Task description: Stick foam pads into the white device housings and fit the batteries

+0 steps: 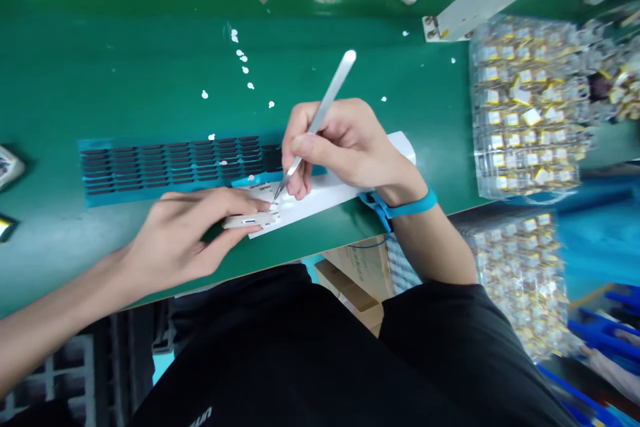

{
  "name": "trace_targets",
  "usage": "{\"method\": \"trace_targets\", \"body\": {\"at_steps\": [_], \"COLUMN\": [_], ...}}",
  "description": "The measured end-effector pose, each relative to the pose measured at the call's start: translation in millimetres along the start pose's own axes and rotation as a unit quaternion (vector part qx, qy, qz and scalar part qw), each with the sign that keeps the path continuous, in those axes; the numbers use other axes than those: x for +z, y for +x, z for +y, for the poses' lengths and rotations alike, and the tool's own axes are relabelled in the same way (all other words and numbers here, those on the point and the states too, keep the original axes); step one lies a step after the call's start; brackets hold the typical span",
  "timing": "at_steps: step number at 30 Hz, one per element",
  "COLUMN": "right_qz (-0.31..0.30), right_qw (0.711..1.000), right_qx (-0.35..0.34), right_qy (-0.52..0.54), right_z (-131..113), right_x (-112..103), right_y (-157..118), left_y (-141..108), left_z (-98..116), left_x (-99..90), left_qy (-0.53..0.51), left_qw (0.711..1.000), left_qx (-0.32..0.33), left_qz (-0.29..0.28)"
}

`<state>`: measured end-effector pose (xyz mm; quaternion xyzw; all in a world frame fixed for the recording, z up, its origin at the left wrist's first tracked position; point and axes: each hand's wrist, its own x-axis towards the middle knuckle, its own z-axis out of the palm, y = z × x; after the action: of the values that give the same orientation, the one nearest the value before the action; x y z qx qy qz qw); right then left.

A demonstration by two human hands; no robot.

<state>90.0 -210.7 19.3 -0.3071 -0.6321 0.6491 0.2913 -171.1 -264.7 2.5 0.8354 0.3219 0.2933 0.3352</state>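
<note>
My left hand [193, 233] pinches a small pale flat part [249, 220] between thumb and fingers, over the left end of a white sheet [320, 203]. In my right hand [345, 143] are silver tweezers [333, 90], slanting down to the left, with their tip close to my left fingertips at the sheet. What the tip touches is too small to tell. A blue strip with rows of dark pieces [173, 167] lies behind my left hand and runs partly behind my right fingers. A blue band [413, 205] circles my right wrist.
Small white round stickers [251, 86] dot the green table [150, 87]. Clear trays of white and yellow parts [520, 117] stand at the right, with more trays [520, 267] lower down. A white metal bracket [480, 0] rises at the upper right. A cardboard box [360, 273] sits below the table edge.
</note>
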Motion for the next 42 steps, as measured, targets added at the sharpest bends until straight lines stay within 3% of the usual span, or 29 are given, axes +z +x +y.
{"method": "trace_targets", "body": {"at_steps": [5,7,9,13,17,25,42], "right_qz": [0.085,0.109,0.123,0.104,0.085,0.099,0.105], "right_qw": [0.988,0.987,0.988,0.994,0.992,0.993,0.993], "right_qx": [-0.093,-0.085,-0.066,-0.036,-0.032,-0.026,-0.035], "right_qy": [0.084,0.078,0.059,-0.024,-0.085,-0.062,-0.036], "right_z": [4,4,2,0,4,7,8], "right_x": [13,19,24,32,35,36,37], "right_y": [-7,-7,-5,-3,-3,-2,0], "left_y": [10,15,19,17,15,14,12], "left_z": [13,13,12,11,15,15,16], "left_x": [-10.7,-13.5,-14.4,-11.9,-8.1,-4.0,-4.3], "left_qy": [-0.147,-0.18,-0.219,-0.264,-0.277,-0.275,-0.259], "left_qw": [0.97,0.963,0.958,0.947,0.942,0.941,0.946], "left_qx": [-0.147,-0.17,-0.179,-0.185,-0.191,-0.195,-0.192], "left_qz": [0.127,0.108,0.049,-0.011,-0.018,0.003,-0.006]}}
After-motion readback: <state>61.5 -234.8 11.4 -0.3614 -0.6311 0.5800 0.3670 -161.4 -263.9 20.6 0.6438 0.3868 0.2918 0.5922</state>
